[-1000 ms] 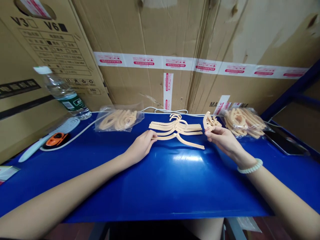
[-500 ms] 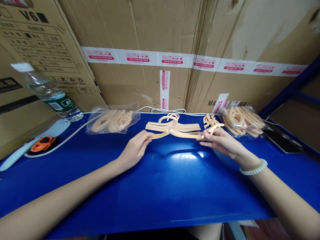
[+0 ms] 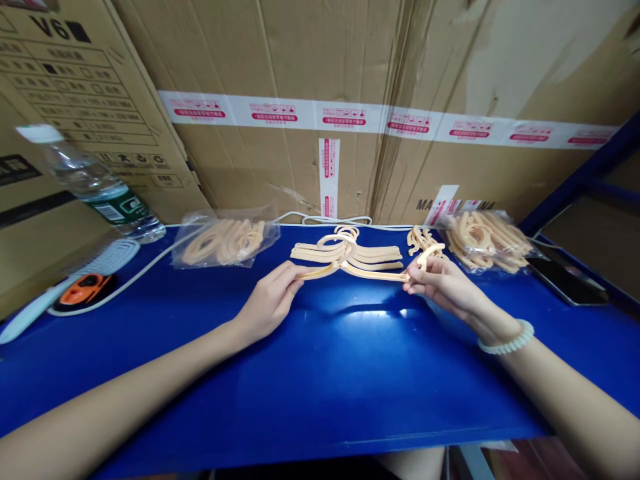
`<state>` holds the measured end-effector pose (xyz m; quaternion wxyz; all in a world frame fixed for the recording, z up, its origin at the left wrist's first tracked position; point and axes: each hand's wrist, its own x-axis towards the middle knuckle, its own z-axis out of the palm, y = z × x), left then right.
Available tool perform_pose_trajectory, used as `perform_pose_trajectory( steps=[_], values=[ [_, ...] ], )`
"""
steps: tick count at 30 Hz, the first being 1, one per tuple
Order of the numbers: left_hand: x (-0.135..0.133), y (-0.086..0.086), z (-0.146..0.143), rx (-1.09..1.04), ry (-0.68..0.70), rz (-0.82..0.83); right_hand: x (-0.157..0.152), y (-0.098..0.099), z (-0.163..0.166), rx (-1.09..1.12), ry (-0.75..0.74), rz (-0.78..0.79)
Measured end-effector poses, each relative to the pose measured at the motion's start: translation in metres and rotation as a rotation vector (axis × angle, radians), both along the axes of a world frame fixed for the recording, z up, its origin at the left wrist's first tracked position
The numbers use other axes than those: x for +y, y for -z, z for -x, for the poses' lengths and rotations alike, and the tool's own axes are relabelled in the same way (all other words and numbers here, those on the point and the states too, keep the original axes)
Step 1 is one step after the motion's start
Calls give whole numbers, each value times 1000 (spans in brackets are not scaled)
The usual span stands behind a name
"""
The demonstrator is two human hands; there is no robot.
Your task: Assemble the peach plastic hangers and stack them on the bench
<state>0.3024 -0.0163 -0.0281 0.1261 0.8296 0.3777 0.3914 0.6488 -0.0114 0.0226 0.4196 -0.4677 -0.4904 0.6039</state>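
Observation:
A beige plastic clothes hanger (image 3: 375,274) is stretched between my two hands above the blue table, its hook pointing to the back. My left hand (image 3: 273,297) pinches the tip of its left arm. At the other tip, the fingers of my right hand (image 3: 445,283) are closed on the right arm and on a small curved beige piece (image 3: 431,252) that sticks up from them. Whether that piece is joined to the hanger I cannot tell. Just behind lie several like hangers (image 3: 375,254) in a row. Loose curved pieces (image 3: 420,239) lie in a small pile beyond my right hand.
Clear bags of beige parts lie at the back left (image 3: 225,240) and back right (image 3: 490,240). A water bottle (image 3: 105,187), a pale blue hairbrush (image 3: 100,263) and an orange-black device (image 3: 86,292) with a cable are at left. A phone (image 3: 567,280) lies at right. Cardboard boxes (image 3: 280,53) stand behind.
The held hanger has come slightly towards me, apart from the row behind it. My right fingers have closed more tightly around its right tip and the small curved piece.

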Motion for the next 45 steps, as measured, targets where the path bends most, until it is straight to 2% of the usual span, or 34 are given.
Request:
perform_pose_trajectory(
  steps=[7, 11, 14, 17, 20, 22, 25, 28, 30, 32, 36, 38, 40, 42, 45],
  values=[
    [-5, -1, -3, 40, 5, -29, -2, 9, 8, -51, 154, -183],
    [-5, -2, -1, 62, 11, 47, 0, 9, 11, 24, 178, -278],
    [-2, -11, 6, 131, 6, 54, 4, -1, 3, 3, 155, -299],
    [3, -28, 17, 189, 0, -56, 13, -14, -21, -72, 138, -274],
    [8, -42, 29, 284, 76, -147, 21, -28, -49, -218, 112, -287],
    [9, -47, 33, 370, 147, -158, 22, -37, -63, -407, -6, -315],
    [6, -46, 33, 463, 231, -137, 16, -49, -72, -665, -259, -331],
    [1, -38, 28, 482, 287, -119, 9, -54, -70, -838, -506, -236],
    [-2, -32, 24, 481, 306, -105, 8, -50, -69, -950, -596, -201],
    [-3, -27, 20, 489, 298, -94, 9, -43, -69, -1058, -611, -231],
    [-3, -24, 11, 502, 228, -140, 14, -32, -70, -1132, -567, -262],
    [-1, -29, 13, 526, 190, -190, 16, -30, -70, -1117, -555, -245],
    [2, -41, 28, 558, 115, -219, 16, -29, -71, -1102, -551, -220],
    [7, -56, 63, 570, -77, -202, 16, -29, -71, -1096, -540, -212],
    [19, -75, 149, 597, -511, -46, 16, -31, -70, -1142, -452, -307]
  ],
)
